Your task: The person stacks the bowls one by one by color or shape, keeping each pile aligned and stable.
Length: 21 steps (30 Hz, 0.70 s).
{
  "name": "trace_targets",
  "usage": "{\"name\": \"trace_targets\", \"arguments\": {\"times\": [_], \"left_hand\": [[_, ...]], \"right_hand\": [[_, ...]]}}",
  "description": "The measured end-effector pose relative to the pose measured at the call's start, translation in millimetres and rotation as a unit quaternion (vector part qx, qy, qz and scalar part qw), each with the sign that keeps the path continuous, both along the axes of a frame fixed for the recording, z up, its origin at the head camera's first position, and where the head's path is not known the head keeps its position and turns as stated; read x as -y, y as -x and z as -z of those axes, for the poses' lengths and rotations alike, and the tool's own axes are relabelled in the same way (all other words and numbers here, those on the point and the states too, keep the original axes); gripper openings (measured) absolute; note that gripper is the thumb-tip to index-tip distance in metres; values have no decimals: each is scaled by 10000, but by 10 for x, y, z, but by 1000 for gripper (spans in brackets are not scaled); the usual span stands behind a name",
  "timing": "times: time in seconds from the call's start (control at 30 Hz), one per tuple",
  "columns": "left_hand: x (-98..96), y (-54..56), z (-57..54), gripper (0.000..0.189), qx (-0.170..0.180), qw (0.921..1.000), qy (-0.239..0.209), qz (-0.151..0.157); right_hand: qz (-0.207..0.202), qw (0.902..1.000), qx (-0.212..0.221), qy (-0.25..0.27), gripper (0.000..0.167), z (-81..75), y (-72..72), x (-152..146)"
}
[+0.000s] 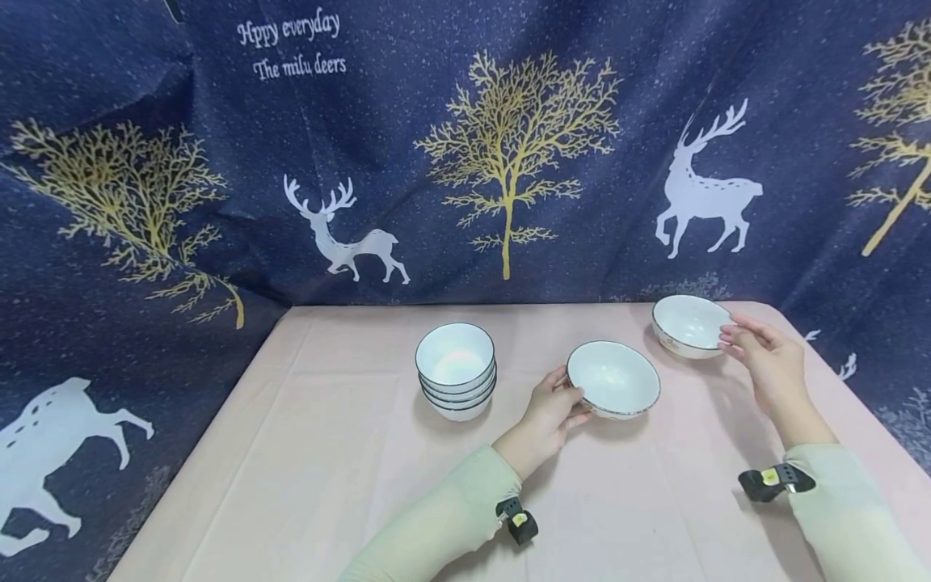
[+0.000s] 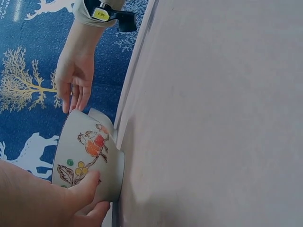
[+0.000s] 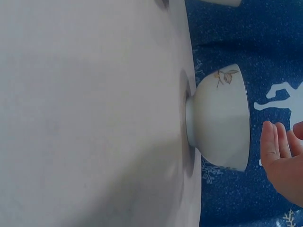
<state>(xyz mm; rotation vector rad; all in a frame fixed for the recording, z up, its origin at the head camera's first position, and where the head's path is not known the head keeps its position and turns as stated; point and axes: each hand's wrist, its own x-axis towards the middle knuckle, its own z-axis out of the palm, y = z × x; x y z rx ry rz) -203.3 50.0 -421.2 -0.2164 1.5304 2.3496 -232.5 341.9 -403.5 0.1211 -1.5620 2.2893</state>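
Observation:
Around the left side of a white bowl point(image 1: 614, 377) in the middle of the table, my left hand point(image 1: 544, 414) grips with thumb and fingers. The left wrist view shows fruit and leaves painted on this bowl's outside point(image 2: 85, 127), the fingers against its wall. Farther back on the right stands another white bowl point(image 1: 691, 321), upright on its foot. My right hand point(image 1: 773, 364) is at that bowl's right rim in the head view. From the right wrist, the fingers point(image 3: 269, 142) look nearly straight and stand a little off the rim of the bowl point(image 3: 220, 118).
Left of my left hand, several matching bowls stand in a stack point(image 1: 457, 372). A pale pink cloth covers the table point(image 1: 327, 485). Behind it hangs a dark blue curtain point(image 1: 582, 259) with deer and trees on it, close to the table's back edge.

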Motion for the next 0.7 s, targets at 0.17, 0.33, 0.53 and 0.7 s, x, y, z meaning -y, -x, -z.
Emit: {"name": "trace_targets", "arguments": {"times": [0.17,0.33,0.53,0.7], "left_hand": [[-7,1,-5,63,37,10000,-60,-6],[6,15,2,64,100,9999,-82,67],[34,22,17,65,106,9996,-168,195],[45,29,27,66,139,9993,-296,200]], "right_hand": [[225,9997,30,-75,27,-5,12,-59],[535,9984,154,12,22,56,86,-157],[862,9945,550,220,20,220,247,-389],[1167,9887,893,291,24,265,286,-450]]}}
